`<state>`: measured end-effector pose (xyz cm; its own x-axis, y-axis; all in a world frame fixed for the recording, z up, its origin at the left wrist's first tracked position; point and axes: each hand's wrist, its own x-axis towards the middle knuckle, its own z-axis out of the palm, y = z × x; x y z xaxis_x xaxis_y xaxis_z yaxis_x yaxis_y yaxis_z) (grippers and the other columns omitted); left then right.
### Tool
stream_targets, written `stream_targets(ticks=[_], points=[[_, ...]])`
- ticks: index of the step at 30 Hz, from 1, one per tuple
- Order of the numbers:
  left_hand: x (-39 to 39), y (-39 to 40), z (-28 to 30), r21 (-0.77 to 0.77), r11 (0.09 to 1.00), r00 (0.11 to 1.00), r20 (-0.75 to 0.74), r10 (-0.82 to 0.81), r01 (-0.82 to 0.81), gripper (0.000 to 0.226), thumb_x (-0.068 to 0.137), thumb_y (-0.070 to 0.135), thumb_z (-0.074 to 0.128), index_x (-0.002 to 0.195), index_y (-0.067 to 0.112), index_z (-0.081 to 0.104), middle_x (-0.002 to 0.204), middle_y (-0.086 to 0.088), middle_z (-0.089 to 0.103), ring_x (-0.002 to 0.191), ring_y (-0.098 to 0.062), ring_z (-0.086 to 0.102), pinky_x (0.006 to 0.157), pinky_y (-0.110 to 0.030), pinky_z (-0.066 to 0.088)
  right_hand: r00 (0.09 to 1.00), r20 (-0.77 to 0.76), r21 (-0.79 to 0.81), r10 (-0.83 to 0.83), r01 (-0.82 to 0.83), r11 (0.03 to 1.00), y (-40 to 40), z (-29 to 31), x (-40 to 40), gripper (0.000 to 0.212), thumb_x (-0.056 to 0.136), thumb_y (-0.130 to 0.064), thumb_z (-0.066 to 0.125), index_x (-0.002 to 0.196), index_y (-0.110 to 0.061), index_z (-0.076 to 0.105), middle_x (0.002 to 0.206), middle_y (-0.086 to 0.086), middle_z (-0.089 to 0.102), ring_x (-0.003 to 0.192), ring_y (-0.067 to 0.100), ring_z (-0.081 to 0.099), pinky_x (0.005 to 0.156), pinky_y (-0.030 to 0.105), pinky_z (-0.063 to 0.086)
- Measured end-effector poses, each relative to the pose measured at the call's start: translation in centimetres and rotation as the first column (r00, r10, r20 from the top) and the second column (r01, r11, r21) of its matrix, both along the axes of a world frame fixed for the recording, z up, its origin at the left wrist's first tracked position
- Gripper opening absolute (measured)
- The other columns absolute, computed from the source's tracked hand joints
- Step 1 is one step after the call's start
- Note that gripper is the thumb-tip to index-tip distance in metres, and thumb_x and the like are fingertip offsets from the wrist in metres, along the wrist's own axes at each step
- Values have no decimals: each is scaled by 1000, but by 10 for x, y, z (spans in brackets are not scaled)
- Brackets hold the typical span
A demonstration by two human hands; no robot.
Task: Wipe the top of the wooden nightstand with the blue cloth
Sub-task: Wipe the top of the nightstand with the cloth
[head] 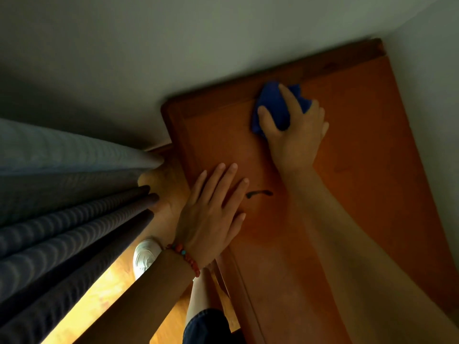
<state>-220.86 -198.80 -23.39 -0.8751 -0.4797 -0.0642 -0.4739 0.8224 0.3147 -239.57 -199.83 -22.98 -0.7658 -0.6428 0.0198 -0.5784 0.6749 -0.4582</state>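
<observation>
No readable text, label or number anywhere.

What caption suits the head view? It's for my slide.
Right hand presses blue cloth on wooden nightstand; left hand braces.

Cloth (278,105) on nightstand (372,170) top, seemingly near wall (173,45); curtain (62,194) left.

A pale wall (173,45) runs behind the furniture and meets a second wall (427,70) in the far right corner, both dim and greyish. On the left hang heavy pleated curtains (62,207), grey to dark blue. Below them a wooden floor (106,294) glows warm yellow where daylight falls on it.
</observation>
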Motion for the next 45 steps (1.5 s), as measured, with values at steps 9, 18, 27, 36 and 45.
stream_targets(ticks=[9, 18, 27, 36, 45], points=[[34, -1, 1, -24, 988, 988, -3, 154, -154, 59, 72, 30, 75, 121, 4, 57, 128, -24, 52, 117, -40, 49, 92, -64, 22, 993, 38, 22, 108, -109, 994, -13, 3, 19, 51, 80, -50, 58, 125, -27, 52, 113, 16, 51, 104, 33, 43, 90, 39, 25], [44, 0, 3, 14, 986, 986, 10, 167, -167, 65, 68, 31, 75, 123, 3, 55, 131, -24, 50, 120, -39, 47, 96, -62, 22, 981, 14, 17, 194, -195, 981, 12, 4, 59, 52, 78, -48, 59, 124, -24, 53, 104, 16, 54, 93, 31, 46, 77, 32, 23], [54, -5, 6, 36, 986, 986, 14, 163, -164, 55, 82, 35, 57, 125, 3, 53, 133, -24, 48, 122, -39, 45, 100, -57, 22, 987, 28, -23, 155, -155, 988, -41, 0, 58, 52, 79, -52, 55, 124, -27, 52, 112, 16, 53, 103, 32, 45, 77, 29, 19], [85, -45, 24, 80, 956, 959, -10, 284, -282, 55, 83, 31, 42, 122, -5, 54, 128, -30, 50, 118, -46, 46, 95, -62, 36, 982, 57, 32, 177, -179, 983, -18, 6, 98, 50, 78, -50, 55, 120, -23, 55, 99, 15, 54, 89, 31, 45, 74, 31, 20], [87, -46, 23, 78, 957, 960, -5, 281, -279, 55, 83, 31, 41, 120, -7, 54, 127, -32, 50, 117, -48, 46, 93, -63, 38, 984, 80, -13, 158, -158, 987, -28, 4, 115, 53, 78, -50, 60, 123, -23, 51, 103, 15, 55, 90, 29, 45, 74, 30, 20]])
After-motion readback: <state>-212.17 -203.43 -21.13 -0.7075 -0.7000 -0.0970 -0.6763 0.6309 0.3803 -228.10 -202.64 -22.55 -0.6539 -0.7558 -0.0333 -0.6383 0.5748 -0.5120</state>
